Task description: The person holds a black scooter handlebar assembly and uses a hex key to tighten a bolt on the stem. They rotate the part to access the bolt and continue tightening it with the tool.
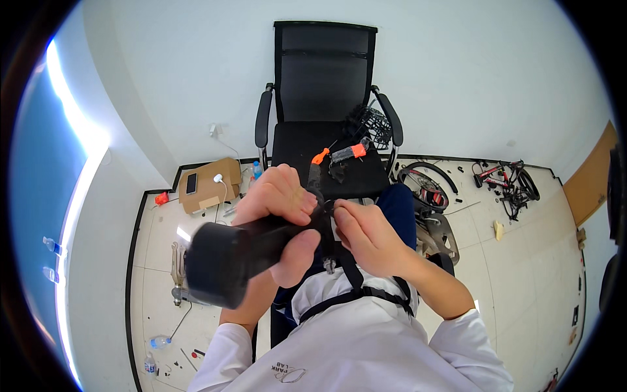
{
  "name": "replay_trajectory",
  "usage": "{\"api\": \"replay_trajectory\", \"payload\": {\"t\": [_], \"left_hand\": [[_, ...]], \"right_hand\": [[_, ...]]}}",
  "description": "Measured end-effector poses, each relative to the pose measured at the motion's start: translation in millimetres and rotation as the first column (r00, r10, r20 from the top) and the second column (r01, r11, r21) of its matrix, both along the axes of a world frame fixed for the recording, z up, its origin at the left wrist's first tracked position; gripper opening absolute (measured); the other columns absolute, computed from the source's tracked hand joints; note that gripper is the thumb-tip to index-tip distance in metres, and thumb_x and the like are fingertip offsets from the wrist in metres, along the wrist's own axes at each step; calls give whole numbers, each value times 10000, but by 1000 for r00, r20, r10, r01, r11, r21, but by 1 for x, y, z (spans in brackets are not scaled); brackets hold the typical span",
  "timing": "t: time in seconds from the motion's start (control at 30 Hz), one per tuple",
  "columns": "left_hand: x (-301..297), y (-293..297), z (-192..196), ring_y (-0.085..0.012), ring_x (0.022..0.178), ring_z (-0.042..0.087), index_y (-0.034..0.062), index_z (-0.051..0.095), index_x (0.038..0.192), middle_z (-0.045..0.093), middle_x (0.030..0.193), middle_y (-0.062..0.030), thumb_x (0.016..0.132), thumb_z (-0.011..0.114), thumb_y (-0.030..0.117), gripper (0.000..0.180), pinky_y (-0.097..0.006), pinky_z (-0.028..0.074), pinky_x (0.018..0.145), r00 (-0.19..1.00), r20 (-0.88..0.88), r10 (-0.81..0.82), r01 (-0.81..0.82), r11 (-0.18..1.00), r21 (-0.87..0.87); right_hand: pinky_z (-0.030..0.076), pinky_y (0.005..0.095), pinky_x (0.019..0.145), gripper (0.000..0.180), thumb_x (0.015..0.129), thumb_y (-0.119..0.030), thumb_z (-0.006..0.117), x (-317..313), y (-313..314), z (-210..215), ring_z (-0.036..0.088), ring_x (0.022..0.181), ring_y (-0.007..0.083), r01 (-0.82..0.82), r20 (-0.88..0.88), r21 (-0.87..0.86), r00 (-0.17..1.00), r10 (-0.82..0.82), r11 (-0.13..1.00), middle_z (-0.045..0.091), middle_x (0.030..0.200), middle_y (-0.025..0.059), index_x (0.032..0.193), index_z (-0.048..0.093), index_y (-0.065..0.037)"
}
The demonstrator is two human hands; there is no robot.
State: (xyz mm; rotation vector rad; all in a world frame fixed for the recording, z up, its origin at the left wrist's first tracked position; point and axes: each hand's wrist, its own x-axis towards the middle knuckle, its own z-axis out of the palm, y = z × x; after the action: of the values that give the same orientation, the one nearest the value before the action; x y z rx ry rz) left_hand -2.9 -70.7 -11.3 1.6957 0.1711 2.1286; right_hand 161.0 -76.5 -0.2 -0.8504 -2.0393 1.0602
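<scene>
My left hand point(277, 202) is wrapped round a black cylinder with a wide round end point(219, 264), which points down to the left towards me. Its exact kind I cannot make out. Close beside it, my right hand point(366, 232) is closed, with thumb and fingers pinching a dark part at the far end of the cylinder. What lies between those fingertips is mostly hidden. A dark rod point(315, 175) sticks out beyond my hands towards the chair, and a small metallic end point(329, 264) shows below them.
In front of me stands a black mesh chair point(326, 81), holding an orange-handled screwdriver point(320, 157) and a black wire basket point(372, 124). Bicycle parts, including a wheel point(428, 186) and a red frame point(499, 176), lie to the right. Cardboard point(209, 186) with a phone point(191, 183) lies left.
</scene>
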Motion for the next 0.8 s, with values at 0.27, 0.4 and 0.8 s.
{"api": "replay_trajectory", "payload": {"t": [0.27,0.4,0.8], "left_hand": [[1,10,9,-162,595,406,41,424,661,426,649,-72,643,520,158,152,-280,389,579,929,294,-224,305,914,-267],[0,11,16,-148,571,370,53,385,643,406,641,-59,679,467,155,136,-280,364,529,808,504,-305,520,771,-367],[26,18,10,-126,553,386,80,410,594,432,602,1,748,464,208,207,-250,371,591,519,622,-587,734,-66,-676]], "right_hand": [[380,425,433,147,917,-77,482,1,-1,0,508,467,388,14,107,234,993,-41,972,502,535,190,803,472,14],[382,396,367,173,861,-128,561,1,6,5,493,394,324,-44,237,595,964,-123,802,493,482,120,755,481,-19],[228,233,397,356,807,-317,535,11,27,49,290,402,94,-567,563,790,822,-88,-233,247,490,-36,584,316,-146]]}}
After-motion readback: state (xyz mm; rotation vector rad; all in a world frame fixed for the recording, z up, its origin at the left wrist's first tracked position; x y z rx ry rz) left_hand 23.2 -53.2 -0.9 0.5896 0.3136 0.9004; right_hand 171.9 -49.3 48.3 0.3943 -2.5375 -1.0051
